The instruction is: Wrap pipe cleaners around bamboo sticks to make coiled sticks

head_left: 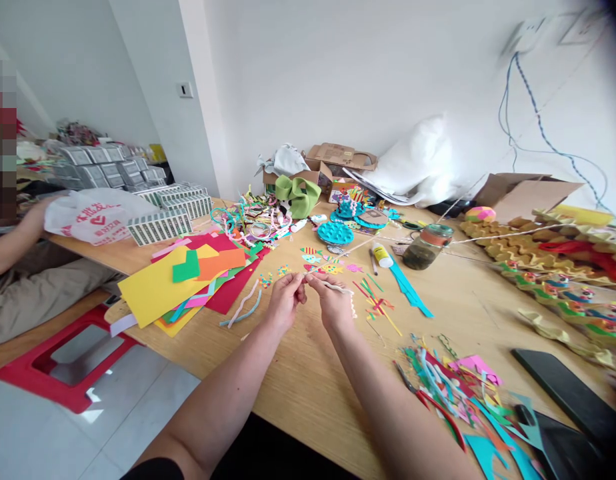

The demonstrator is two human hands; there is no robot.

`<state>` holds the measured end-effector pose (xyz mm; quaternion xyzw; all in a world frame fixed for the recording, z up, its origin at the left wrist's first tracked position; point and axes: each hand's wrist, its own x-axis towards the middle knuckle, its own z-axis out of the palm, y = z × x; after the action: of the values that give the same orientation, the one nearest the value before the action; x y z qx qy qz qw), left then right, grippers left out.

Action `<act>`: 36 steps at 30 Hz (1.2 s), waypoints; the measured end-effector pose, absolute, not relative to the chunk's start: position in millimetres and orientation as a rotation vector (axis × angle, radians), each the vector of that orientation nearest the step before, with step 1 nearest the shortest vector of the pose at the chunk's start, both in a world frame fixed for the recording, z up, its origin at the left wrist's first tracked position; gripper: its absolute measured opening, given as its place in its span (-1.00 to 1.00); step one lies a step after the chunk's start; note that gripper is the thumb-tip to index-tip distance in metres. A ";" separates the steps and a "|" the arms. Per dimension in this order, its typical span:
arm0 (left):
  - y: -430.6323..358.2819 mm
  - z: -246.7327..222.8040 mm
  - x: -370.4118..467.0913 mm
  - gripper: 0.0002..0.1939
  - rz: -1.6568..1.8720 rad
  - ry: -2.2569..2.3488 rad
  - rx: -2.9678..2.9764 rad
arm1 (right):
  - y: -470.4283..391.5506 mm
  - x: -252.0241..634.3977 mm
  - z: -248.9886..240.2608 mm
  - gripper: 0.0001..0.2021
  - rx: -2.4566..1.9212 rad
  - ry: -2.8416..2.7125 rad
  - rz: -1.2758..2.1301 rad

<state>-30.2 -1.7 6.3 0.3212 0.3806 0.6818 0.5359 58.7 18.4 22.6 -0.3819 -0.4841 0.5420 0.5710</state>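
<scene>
Over the middle of the table, my left hand (287, 297) and my right hand (333, 300) meet fingertip to fingertip. Both are closed in a pinch on a thin white cord (341, 289), whose loose end runs across the back of the right hand and hangs beside it. It looks twisted or fuzzy; the pinched part is mostly hidden. Just beyond the fingers lie several small paper fish (332, 269). Left of my left hand are wavy pink and blue fuzzy strips (244, 308) and small coloured dots (267, 280). Narrow paper strips (375, 300) lie to the right.
Coloured paper sheets (161, 287) cover the left. A glue bottle (383, 256) and glass jar (428, 247) stand right of centre. Red-handled scissors (433, 403), paper scraps (443, 373) and a dark phone (568, 390) lie near right. Egg cartons (528, 243) line the right. Another person's arm (23, 233) shows left.
</scene>
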 end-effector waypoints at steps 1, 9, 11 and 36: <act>-1.4 5.2 -30.1 -0.64 1.643 0.940 0.809 | 19.8 59.6 22.7 -0.83 -0.892 -1.137 1.291; -0.7 -7.0 -33.0 -0.66 1.718 1.332 1.218 | 25.0 58.8 16.4 -0.85 -0.916 -1.024 1.434; -0.7 -6.2 -33.4 -0.66 1.711 1.306 1.224 | 24.0 58.6 17.7 -0.84 -0.914 -1.023 1.416; 5.2 3.3 -51.3 -0.68 1.434 1.291 1.312 | 30.6 68.9 23.3 -0.86 -1.093 -1.040 1.284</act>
<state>-51.3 5.2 3.3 0.5171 0.5087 0.5649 0.3933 68.9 30.6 23.3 -0.4614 -0.4390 0.5419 0.5484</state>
